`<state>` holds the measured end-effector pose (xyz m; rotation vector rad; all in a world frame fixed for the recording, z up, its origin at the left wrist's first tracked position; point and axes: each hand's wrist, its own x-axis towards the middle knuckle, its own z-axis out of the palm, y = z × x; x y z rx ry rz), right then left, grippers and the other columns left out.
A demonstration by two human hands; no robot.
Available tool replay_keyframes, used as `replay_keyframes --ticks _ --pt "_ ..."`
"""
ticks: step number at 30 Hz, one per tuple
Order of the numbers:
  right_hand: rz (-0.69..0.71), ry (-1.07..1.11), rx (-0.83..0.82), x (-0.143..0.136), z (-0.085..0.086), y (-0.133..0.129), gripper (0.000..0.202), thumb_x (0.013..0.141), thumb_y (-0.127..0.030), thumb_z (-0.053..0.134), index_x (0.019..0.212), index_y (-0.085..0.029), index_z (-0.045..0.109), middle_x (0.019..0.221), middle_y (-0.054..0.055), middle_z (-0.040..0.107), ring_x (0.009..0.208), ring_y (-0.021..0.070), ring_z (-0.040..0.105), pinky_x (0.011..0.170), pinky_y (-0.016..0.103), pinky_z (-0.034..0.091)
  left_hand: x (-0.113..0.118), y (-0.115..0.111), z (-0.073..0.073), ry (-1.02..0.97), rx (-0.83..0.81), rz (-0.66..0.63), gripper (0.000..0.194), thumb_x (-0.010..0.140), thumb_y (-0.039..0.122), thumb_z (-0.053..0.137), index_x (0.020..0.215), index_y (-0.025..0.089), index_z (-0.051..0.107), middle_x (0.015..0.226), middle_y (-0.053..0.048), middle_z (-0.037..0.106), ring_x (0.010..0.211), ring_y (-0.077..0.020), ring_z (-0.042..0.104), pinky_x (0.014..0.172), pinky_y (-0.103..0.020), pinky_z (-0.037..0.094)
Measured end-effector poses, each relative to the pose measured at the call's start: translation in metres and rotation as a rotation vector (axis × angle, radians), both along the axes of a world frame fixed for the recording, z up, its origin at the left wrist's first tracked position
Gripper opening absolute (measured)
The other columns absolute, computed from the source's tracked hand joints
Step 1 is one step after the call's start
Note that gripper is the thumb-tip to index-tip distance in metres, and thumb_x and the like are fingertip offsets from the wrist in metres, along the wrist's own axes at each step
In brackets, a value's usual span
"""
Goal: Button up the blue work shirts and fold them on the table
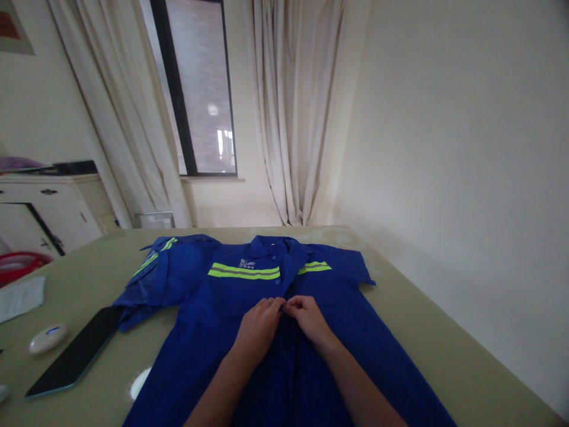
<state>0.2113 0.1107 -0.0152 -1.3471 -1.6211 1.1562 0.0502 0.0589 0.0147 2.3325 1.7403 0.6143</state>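
Observation:
A blue work jacket (200, 332) lies spread out on the table, its collar toward the far edge. Yellow-green reflective bands cross its chest, and white lettering sits above the band on the left. Buttons run down the front, where the upper part hangs partly open. My left hand (259, 327) pinches one front edge just below the chest. Close beside it, my right hand (309, 317) pinches the other front edge, and the fingertips of both hands almost meet. Whatever small part lies between the fingertips is hidden.
On the table (448, 350) at the left are a dark flat slab (73, 356), a white oval object (48, 338) and a paper sheet (22, 298). Another white object (140, 382) is partly under the jacket. A wall (466, 148) borders the right side.

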Motion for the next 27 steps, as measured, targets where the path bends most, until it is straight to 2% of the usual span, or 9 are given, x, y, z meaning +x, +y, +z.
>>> replay_keyframes --ticks 4,7,10,12,15,18,21,23,27 --pt "0.008 -0.022 0.017 0.004 0.005 0.001 0.021 0.083 -0.028 0.059 0.073 -0.016 0.072 0.067 0.001 0.068 0.065 0.0163 0.059 0.063 0.025 0.041 0.001 0.000 -0.005 -0.070 0.033 0.000 0.023 0.101 0.019 0.045 0.111 0.028 0.064 0.107 -0.001 0.071 0.103 -0.0197 0.064 0.089 -0.029 0.047" --pt "-0.011 -0.086 0.134 0.004 0.012 -0.006 0.026 0.089 -0.025 0.051 0.081 -0.017 0.075 0.077 0.003 0.072 0.074 0.0178 0.063 0.070 0.026 0.043 0.001 0.002 -0.009 -0.074 0.055 0.062 0.030 0.105 0.024 0.036 0.102 0.025 0.066 0.100 -0.003 0.070 0.097 -0.0201 0.064 0.087 -0.031 0.048" --pt "-0.027 -0.302 0.243 0.001 0.019 -0.017 0.030 0.097 -0.026 0.045 0.100 -0.021 0.075 0.087 0.003 0.075 0.083 0.0175 0.068 0.075 0.025 0.043 0.003 0.004 -0.015 0.015 0.156 0.167 0.037 0.104 0.021 0.031 0.120 0.021 0.064 0.120 -0.008 0.069 0.111 -0.0225 0.063 0.096 -0.036 0.048" --pt "-0.049 -0.428 0.217 -0.004 0.026 -0.022 0.035 0.102 -0.031 0.042 0.097 -0.021 0.075 0.088 0.005 0.076 0.086 0.0178 0.070 0.074 0.024 0.043 0.005 0.003 -0.022 0.096 0.193 0.211 0.042 0.101 0.016 0.035 0.138 0.015 0.055 0.142 -0.013 0.060 0.130 -0.0249 0.056 0.107 -0.040 0.045" --pt "-0.107 -0.502 0.152 -0.012 0.038 -0.022 0.045 0.102 -0.048 0.044 0.084 -0.019 0.074 0.088 0.010 0.076 0.088 0.0238 0.072 0.071 0.028 0.043 0.008 -0.008 -0.033 0.230 0.139 0.178 0.052 0.095 0.013 0.038 0.146 0.010 0.049 0.154 -0.015 0.051 0.143 -0.0269 0.046 0.117 -0.043 0.038" --pt "-0.174 -0.623 0.130 -0.020 0.045 -0.019 0.037 0.094 -0.053 0.058 0.091 -0.019 0.072 0.095 0.014 0.076 0.093 0.0307 0.072 0.069 0.031 0.043 0.006 -0.033 -0.039 0.266 0.103 0.129 0.058 0.091 0.013 0.039 0.148 0.013 0.048 0.156 -0.013 0.049 0.144 -0.0269 0.046 0.117 -0.043 0.038" --pt "-0.221 -0.695 0.188 -0.025 0.039 -0.021 0.014 0.093 -0.032 0.060 0.094 -0.021 0.069 0.098 0.009 0.075 0.093 0.0264 0.072 0.068 0.028 0.041 0.003 -0.057 -0.031 0.249 0.075 0.075 0.059 0.087 0.015 0.044 0.146 0.017 0.052 0.154 -0.013 0.052 0.140 -0.0286 0.049 0.114 -0.044 0.041" --pt "-0.226 -0.636 0.253 -0.027 0.030 -0.024 0.011 0.093 -0.022 0.057 0.091 -0.022 0.068 0.095 0.006 0.075 0.089 0.0221 0.071 0.068 0.026 0.041 0.002 -0.059 -0.016 0.252 0.019 0.076 0.049 0.086 0.015 0.045 0.132 0.019 0.063 0.141 -0.014 0.063 0.128 -0.0306 0.059 0.104 -0.045 0.048" --pt "-0.240 -0.401 0.353 -0.025 0.016 -0.028 0.009 0.087 -0.017 0.059 0.089 -0.021 0.067 0.085 0.002 0.072 0.080 0.0188 0.069 0.069 0.025 0.041 0.007 -0.027 0.011 0.177 -0.042 0.201 0.032 0.096 0.018 0.038 0.106 0.019 0.068 0.105 -0.012 0.073 0.099 -0.0278 0.070 0.084 -0.040 0.053"
